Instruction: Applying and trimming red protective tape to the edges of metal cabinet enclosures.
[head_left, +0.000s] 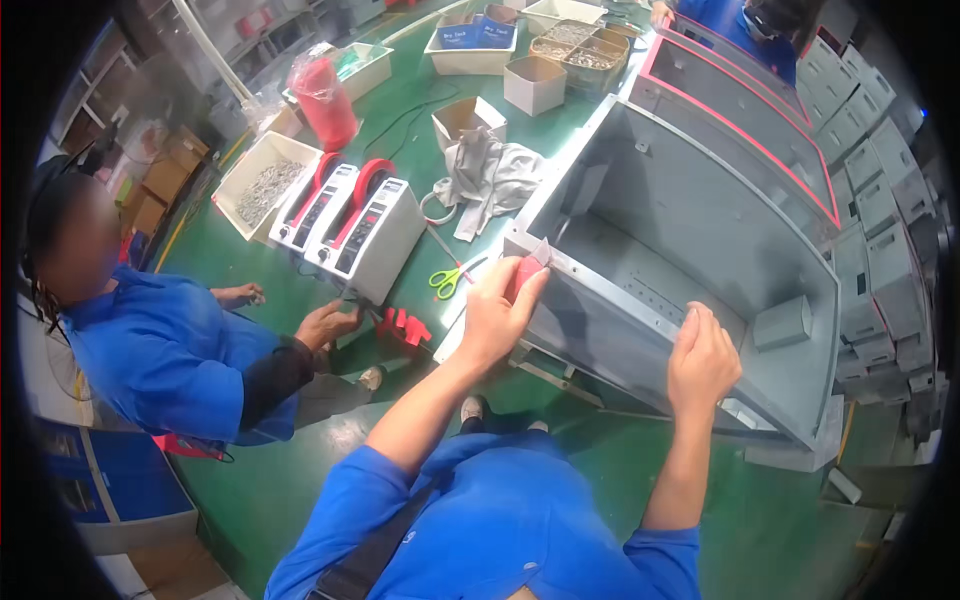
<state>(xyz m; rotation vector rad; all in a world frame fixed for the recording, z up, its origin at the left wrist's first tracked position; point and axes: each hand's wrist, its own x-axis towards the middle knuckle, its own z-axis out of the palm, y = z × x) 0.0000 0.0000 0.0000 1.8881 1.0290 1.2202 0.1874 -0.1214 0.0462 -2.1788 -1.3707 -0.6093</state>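
Observation:
My left hand (pixel 498 308) is closed around a red utility knife (pixel 528 272), its grey tip standing up beside the near left corner of a large grey metal cabinet (pixel 620 325). The cabinet lies with its open side up, a small light box shape (pixel 783 323) inside it. Over the near edge, further right, is my right hand (pixel 702 360). Its fingers are curled together, and whatever they may hold is hidden. Green-handled scissors (pixel 446 282) lie on the table left of the knife.
Two tape dispensers (pixel 365 240) with red rolls stand left of grey gloves (pixel 487 180). A co-worker in blue (pixel 190 350) stands at left, hands near red tape strips (pixel 404 325). Beyond the cabinet are red-edged panels (pixel 735 120) and another person; parts bins (pixel 265 185) sit on the green table.

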